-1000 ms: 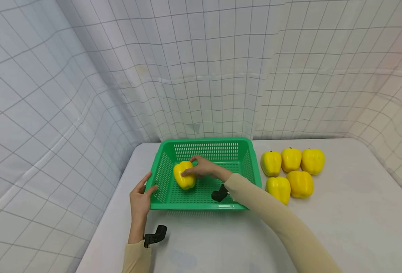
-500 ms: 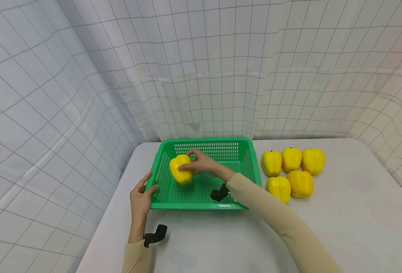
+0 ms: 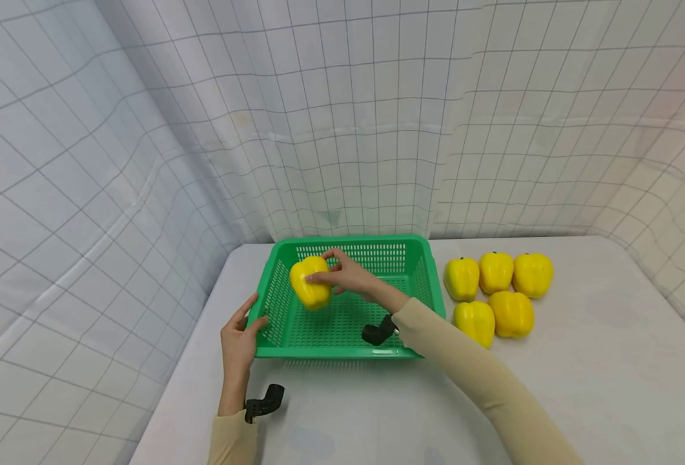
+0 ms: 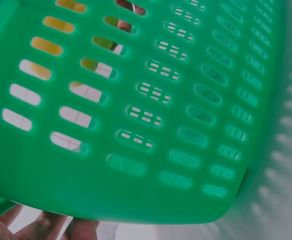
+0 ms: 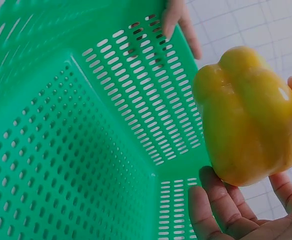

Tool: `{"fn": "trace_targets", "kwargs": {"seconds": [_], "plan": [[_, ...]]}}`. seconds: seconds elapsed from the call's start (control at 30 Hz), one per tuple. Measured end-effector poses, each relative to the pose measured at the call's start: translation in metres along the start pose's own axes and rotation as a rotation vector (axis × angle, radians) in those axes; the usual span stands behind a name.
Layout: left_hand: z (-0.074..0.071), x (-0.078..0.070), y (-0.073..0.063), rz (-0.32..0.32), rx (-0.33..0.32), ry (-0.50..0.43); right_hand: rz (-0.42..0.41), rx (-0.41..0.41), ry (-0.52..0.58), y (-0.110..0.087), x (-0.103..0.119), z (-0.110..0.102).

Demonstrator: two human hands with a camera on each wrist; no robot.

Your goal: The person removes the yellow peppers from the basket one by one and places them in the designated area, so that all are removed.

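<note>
My right hand (image 3: 355, 276) holds a yellow bell pepper (image 3: 306, 288) over the left part of a green plastic basket (image 3: 336, 352), thumb on its near side. In the right wrist view the bell pepper (image 5: 248, 117) shows its lobed end, fingers (image 5: 226, 202) curled beneath it, with the slotted basket wall behind. My left hand (image 3: 239, 345) grips the basket's left rim near its front corner, thumb on the inner side and fingers outside. From the left wrist, the basket wall (image 4: 130, 195) fills most of the view, fingertips (image 4: 83, 229) showing past its edge.
Several yellow bell peppers (image 3: 496, 272) stand in two rows on the white table (image 3: 598, 361), close to the basket's right side. A white grid-patterned curtain (image 3: 371, 129) hangs behind the table and along both sides. Each wrist carries a black camera mount (image 3: 265, 402).
The right hand has raised the bell pepper from low in the basket and moved it slightly toward the back. My left hand and the basket have stayed in place.
</note>
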State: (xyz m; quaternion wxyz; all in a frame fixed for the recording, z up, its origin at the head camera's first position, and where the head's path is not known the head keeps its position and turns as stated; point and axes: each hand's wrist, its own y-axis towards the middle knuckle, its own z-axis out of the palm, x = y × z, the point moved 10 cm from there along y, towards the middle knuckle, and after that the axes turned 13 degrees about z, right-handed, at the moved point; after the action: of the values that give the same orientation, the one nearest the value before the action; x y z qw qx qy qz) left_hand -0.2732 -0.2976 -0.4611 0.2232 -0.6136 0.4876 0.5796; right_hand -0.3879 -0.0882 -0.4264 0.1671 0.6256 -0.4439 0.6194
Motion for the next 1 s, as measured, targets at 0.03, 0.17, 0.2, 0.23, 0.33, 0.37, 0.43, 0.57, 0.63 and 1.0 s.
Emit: {"fn": "trace_targets", "kwargs": {"seconds": [0.03, 0.17, 0.2, 0.23, 0.33, 0.37, 0.43, 0.57, 0.63, 1.0], "plan": [[0.000, 0.000, 0.000, 0.000, 0.000, 0.001, -0.004, -0.002, 0.001, -0.001, 0.001, -0.001], [0.000, 0.000, 0.001, 0.006, 0.002, 0.001, -0.019, -0.020, 0.002, -0.007, 0.003, -0.006], [0.000, 0.000, 0.001, 0.007, 0.003, 0.000, -0.021, -0.022, 0.003, -0.008, 0.003, -0.007], [0.000, 0.000, 0.001, 0.008, 0.003, 0.001, -0.023, -0.030, -0.002, -0.010, 0.004, -0.008], [0.000, 0.000, 0.001, 0.009, 0.006, -0.001, -0.027, -0.046, -0.009, -0.016, 0.005, -0.012], [0.000, 0.000, 0.001, 0.009, 0.007, -0.002, -0.030, -0.051, -0.009, -0.019, 0.005, -0.013], [0.000, -0.001, 0.002, 0.010, 0.010, 0.003, -0.040, -0.066, -0.009, -0.023, 0.007, -0.016], [0.000, -0.001, 0.002, 0.011, 0.012, 0.010, -0.056, -0.079, 0.003, -0.033, 0.010, -0.021], [0.000, -0.001, 0.002, 0.010, 0.011, 0.010, -0.061, -0.077, 0.016, -0.037, 0.009, -0.024], [0.000, -0.002, 0.000, 0.011, -0.002, 0.009, -0.071, -0.130, 0.065, -0.067, 0.004, -0.046]]}}
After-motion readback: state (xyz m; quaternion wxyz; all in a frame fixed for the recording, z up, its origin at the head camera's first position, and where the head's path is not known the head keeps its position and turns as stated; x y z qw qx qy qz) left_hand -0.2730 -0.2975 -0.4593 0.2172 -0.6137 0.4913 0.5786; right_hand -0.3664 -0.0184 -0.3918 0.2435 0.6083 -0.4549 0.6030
